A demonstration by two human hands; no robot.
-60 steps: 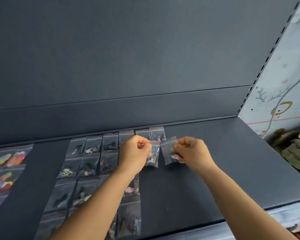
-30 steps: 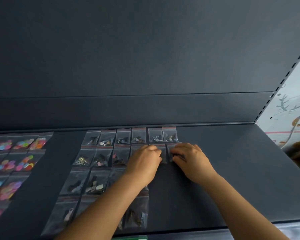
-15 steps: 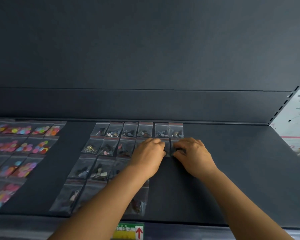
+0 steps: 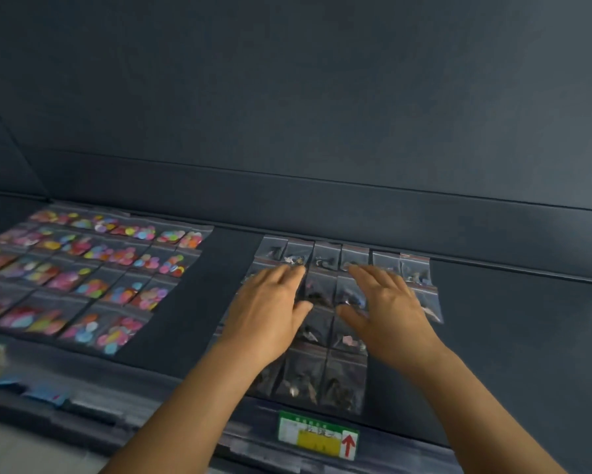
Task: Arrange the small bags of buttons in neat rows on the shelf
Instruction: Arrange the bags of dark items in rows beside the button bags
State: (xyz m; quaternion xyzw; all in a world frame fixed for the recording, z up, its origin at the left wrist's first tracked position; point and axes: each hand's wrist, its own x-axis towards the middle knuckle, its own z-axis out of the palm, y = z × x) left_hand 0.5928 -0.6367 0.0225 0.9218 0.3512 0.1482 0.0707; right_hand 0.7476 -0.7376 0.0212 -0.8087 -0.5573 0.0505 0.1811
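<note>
We're looking down on the dark shelf (image 4: 513,336), and it's carrying two blocks of little bags. Off to the left the colourful button bags (image 4: 82,278) are lying in tidy rows, well apart from where we're working. In the middle the dark button bags (image 4: 322,367) are running in columns from the back wall toward the front lip, each bag's long side pointing front to back.

Both our hands are hovering flat over that block. Our left hand (image 4: 270,309) is spreading over the left columns, fingers straight and loose, gripping nothing. Our right hand (image 4: 387,309) is doing the same over the right columns, fingers wide, nothing pinched; whether the palms are actually pressing the bags we can't tell.

Here's what matters: the last bag (image 4: 428,302) is sitting at the right end of the second row, just beside our right hand's outer edge, and it's looking slightly skewed. So the right hand is nearer, and we're judging a small nudge from that side would square it up.

The price label (image 4: 318,436) is showing on the front lip.
</note>
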